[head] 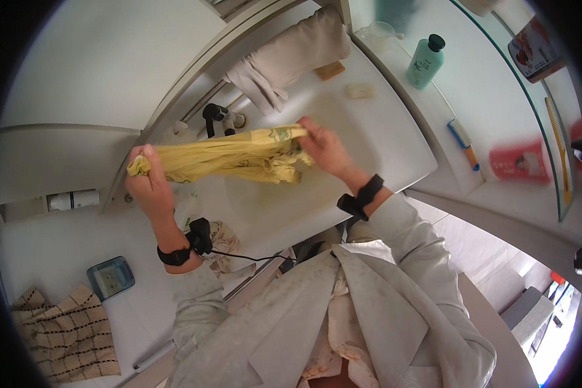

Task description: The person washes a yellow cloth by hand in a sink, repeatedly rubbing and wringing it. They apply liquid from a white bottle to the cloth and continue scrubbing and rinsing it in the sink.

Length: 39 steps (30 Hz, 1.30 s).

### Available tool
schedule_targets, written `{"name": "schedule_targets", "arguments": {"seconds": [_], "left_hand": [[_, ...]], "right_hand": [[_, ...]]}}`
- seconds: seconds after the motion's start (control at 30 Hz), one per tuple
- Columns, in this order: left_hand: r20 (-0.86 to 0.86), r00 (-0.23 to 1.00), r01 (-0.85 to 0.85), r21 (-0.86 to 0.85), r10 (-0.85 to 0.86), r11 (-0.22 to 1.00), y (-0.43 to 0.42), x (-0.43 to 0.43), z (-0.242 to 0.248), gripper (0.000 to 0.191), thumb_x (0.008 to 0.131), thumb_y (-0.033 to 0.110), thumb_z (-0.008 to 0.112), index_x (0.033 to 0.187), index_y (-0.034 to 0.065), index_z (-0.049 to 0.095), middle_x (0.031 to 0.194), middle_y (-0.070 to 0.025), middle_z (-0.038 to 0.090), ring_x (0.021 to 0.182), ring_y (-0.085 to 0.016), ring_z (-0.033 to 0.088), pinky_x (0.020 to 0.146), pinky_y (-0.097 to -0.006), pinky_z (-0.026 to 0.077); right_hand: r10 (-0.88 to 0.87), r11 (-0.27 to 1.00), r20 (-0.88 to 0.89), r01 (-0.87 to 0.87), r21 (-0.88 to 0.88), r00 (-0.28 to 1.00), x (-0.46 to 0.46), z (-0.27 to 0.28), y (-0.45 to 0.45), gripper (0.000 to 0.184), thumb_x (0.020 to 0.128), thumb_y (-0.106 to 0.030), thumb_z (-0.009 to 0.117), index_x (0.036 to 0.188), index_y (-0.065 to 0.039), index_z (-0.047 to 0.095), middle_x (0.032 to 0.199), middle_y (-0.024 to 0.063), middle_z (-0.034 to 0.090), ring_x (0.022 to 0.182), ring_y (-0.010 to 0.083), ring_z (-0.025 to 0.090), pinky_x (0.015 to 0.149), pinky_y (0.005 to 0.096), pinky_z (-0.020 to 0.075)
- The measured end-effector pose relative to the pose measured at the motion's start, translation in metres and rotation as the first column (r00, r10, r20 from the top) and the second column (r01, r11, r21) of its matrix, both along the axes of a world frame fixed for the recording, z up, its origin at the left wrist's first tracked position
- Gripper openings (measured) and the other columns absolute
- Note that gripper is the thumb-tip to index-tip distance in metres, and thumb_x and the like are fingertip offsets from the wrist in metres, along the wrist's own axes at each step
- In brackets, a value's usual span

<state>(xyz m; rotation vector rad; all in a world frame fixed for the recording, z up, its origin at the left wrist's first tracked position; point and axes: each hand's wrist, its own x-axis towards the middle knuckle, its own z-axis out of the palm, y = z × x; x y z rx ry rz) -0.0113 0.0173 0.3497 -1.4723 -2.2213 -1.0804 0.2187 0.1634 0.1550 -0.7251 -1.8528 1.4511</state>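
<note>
A yellow printed garment [223, 155] is stretched between my two hands above a white washbasin [388, 131]. My left hand [150, 182] is clenched around its bunched left end. At the other end, the thumb and fingers of my right hand [325, 148] pinch a flat printed edge. Loose, ruffled folds hang below the right part of the cloth. Behind it, a black-handled faucet [217, 116] stands at the back of the basin. Each wrist wears a black strap with a small device, and a cable runs from the left one.
A light towel [291, 53] hangs over a rail behind the basin. Soap bars [361, 90] lie on the rim. Right, a glass shelf [528, 104] stands near a green bottle [426, 62] and a brush [463, 144]. Left are a soap dish [110, 277] and a checked cloth [72, 337].
</note>
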Motion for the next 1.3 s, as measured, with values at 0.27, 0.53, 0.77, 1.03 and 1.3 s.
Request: {"name": "schedule_targets", "arguments": {"seconds": [0.27, 0.53, 0.77, 1.03, 1.3], "left_hand": [[-0.089, 0.967, -0.251, -0.479, 0.237, 0.841, -0.03, -0.043, -0.087, 0.051, 0.098, 0.047, 0.049, 0.089, -0.0009, 0.064, 0.076, -0.0243, 0.062, 0.071, -0.038, 0.061, 0.065, -0.043, 0.047], [-0.141, 0.939, -0.342, -0.474, 0.313, 0.812, -0.01, -0.038, -0.057, 0.052, 0.097, 0.049, 0.049, 0.089, 0.0006, 0.065, 0.073, -0.0241, 0.062, 0.072, -0.038, 0.063, 0.066, -0.0437, 0.047], [-0.11, 0.964, -0.227, 0.148, 0.244, 0.963, -0.021, -0.012, -0.018, 0.031, 0.099, 0.031, 0.056, 0.09, 0.0032, 0.064, 0.079, -0.0086, 0.064, 0.072, -0.019, 0.059, 0.068, -0.0331, 0.048], [0.488, 0.851, 0.14, -0.564, 0.192, 0.814, -0.021, 0.006, -0.182, 0.035, 0.094, 0.038, 0.063, 0.099, 0.004, 0.068, 0.079, -0.0109, 0.068, 0.074, -0.019, 0.063, 0.07, -0.0329, 0.05], [0.617, 0.786, 0.31, -0.426, 0.023, 0.85, -0.007, 0.035, -0.154, 0.032, 0.095, 0.033, 0.062, 0.091, 0.0013, 0.068, 0.069, -0.007, 0.062, 0.062, -0.017, 0.054, 0.062, -0.0329, 0.047]], "right_hand": [[0.017, 0.999, -0.126, -0.021, -0.036, 0.992, 0.016, 0.022, 0.028, 0.015, 0.092, -0.006, 0.054, 0.106, -0.007, 0.054, 0.078, 0.0082, 0.055, 0.072, 0.0204, 0.052, 0.071, 0.0315, 0.046], [-0.019, 0.994, -0.277, -0.012, -0.111, 0.961, 0.027, 0.035, 0.028, 0.009, 0.099, -0.01, 0.052, 0.106, -0.004, 0.054, 0.087, -0.0003, 0.055, 0.08, 0.0094, 0.051, 0.076, 0.0247, 0.0448], [0.123, 0.984, -0.482, -0.17, -0.054, 0.868, 0.042, 0.058, 0.02, 0.014, 0.101, -0.014, 0.052, 0.112, -0.004, 0.052, 0.099, 0.0002, 0.053, 0.086, 0.0086, 0.05, 0.078, 0.0243, 0.0443], [0.178, 0.979, 0.314, -0.201, 0.044, 0.933, 0.028, -0.078, 0.005, 0.027, 0.084, -0.008, 0.059, 0.11, -0.009, 0.056, 0.09, 0.0122, 0.064, 0.086, 0.0298, 0.062, 0.076, 0.0382, 0.0494], [0.226, 0.94, 0.652, -0.338, 0.05, 0.724, 0.005, -0.142, -0.031, 0.035, 0.079, -0.018, 0.068, 0.112, -0.013, 0.057, 0.099, 0.0153, 0.066, 0.099, 0.0365, 0.063, 0.084, 0.0471, 0.0503]]}}
